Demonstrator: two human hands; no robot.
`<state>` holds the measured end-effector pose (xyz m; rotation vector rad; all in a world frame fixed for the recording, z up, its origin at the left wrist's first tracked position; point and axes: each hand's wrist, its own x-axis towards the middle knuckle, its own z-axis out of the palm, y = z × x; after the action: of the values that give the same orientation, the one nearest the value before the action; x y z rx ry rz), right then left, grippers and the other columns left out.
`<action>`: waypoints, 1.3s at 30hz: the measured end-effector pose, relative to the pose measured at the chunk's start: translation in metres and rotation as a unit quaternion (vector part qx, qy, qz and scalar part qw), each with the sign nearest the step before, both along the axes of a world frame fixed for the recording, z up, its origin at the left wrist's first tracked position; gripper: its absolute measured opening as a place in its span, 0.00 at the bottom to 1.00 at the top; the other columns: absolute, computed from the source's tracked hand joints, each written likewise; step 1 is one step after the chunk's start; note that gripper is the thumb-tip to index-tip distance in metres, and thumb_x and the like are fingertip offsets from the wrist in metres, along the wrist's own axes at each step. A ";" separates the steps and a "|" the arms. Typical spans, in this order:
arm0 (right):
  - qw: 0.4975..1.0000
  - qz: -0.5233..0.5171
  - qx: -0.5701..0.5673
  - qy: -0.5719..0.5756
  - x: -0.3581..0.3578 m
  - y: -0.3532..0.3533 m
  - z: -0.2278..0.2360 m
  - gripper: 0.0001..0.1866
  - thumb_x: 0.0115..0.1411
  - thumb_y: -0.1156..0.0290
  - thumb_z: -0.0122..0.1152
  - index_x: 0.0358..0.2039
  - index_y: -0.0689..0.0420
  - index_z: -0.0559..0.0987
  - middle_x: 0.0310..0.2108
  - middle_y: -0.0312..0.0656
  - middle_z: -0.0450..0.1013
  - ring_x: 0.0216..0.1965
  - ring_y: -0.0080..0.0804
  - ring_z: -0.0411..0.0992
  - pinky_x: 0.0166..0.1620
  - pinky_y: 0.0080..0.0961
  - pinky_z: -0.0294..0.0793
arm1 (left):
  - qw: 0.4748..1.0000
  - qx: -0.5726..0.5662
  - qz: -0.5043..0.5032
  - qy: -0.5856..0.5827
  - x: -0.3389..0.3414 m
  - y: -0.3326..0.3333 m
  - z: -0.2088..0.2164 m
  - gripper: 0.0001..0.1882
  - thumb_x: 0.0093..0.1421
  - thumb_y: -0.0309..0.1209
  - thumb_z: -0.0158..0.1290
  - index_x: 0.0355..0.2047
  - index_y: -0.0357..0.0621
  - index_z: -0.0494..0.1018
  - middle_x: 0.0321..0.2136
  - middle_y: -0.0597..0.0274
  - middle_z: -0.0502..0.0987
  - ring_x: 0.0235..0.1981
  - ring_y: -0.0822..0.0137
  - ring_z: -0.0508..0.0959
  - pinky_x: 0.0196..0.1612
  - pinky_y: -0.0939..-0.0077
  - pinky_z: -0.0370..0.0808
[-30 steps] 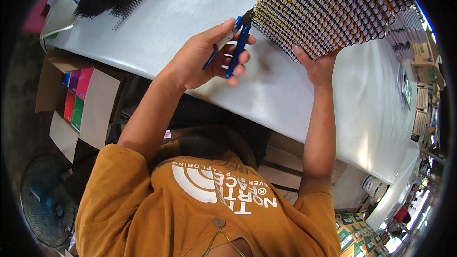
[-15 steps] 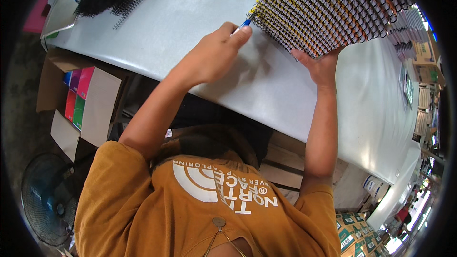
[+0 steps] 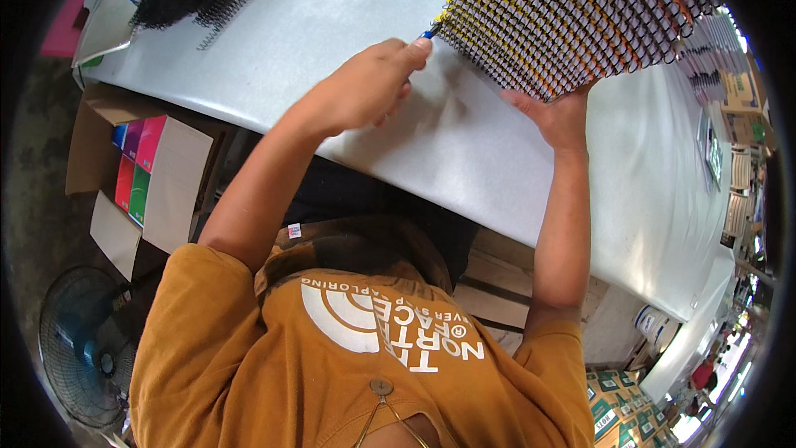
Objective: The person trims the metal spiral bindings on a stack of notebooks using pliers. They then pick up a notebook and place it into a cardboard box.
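A row of spiral-bound notebooks (image 3: 547, 25) fans across the upper right of the table, black coils facing me and yellow and orange edges between them. My left hand (image 3: 373, 83) is closed round a blue-handled tool (image 3: 428, 34), mostly hidden by the fingers. Its dark tip meets the coil ends at the row's left corner. Against the near end of the row, my right hand (image 3: 564, 119) grips the notebooks, thumb to the left and its other fingers largely hidden. A bundle of loose black plastic coils (image 3: 207, 0) lies at the far left.
The pale table (image 3: 332, 41) has its near edge before my body. Below left are an open carton (image 3: 178, 174) with coloured boxes and a fan (image 3: 83, 348). More stacked notebooks (image 3: 713, 50) stand far right; printed cartons (image 3: 626, 406) sit at lower right.
My left hand has turned and shifted slightly left, and less of the blue handle shows. My right thumb has slid a little left, off the coils. The notebooks stay in place.
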<state>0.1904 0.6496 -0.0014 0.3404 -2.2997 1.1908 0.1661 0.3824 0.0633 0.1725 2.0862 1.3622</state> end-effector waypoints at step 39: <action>0.994 -0.033 0.106 -0.006 0.001 -0.003 0.006 0.44 0.35 0.69 0.76 0.51 0.66 0.61 0.47 0.45 0.65 0.46 0.35 0.65 0.55 0.30 0.62 | 0.822 0.426 0.009 -0.377 -0.016 -0.019 -0.029 0.32 0.66 0.50 0.29 0.52 0.29 0.60 0.36 0.46 0.74 0.38 0.57 0.79 0.46 0.47 0.74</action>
<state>0.1912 0.6463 0.0043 0.3319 -2.4348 0.9214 0.1505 0.3630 0.0346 -0.0322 0.7476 1.8896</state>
